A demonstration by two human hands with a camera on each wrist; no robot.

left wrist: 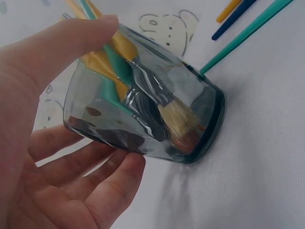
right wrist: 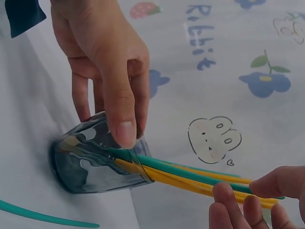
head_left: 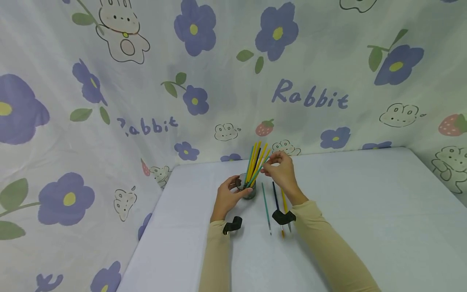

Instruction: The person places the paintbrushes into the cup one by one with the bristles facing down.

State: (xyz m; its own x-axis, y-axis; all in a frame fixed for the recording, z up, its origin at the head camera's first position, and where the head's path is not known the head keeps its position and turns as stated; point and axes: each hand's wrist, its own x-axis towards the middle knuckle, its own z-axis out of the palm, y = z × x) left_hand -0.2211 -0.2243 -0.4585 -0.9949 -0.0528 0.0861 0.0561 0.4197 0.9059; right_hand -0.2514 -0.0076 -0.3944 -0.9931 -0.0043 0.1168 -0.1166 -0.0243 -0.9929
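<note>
My left hand (head_left: 227,200) holds a clear grey glass (left wrist: 202,107), thumb over the rim and fingers around the far side. Several paintbrushes with yellow, green and dark blue handles lean in the glass, bristles down; some bristles (left wrist: 176,119) show through its wall. By its upper handle, my right hand (head_left: 282,174) pinches a green paintbrush (right wrist: 190,173) whose lower end is inside the glass. Yellow handles (right wrist: 183,185) run close beside those fingers. To the right of the glass, a green paintbrush (head_left: 266,207), a dark blue one (head_left: 275,196) and a yellow one (head_left: 285,200) lie on the table.
The table (head_left: 365,202) has a white cover. Behind it and at the left hangs a curtain (head_left: 233,81) printed with flowers and rabbits. Each wrist carries a black camera mount, the right one (head_left: 283,217) above the loose brushes.
</note>
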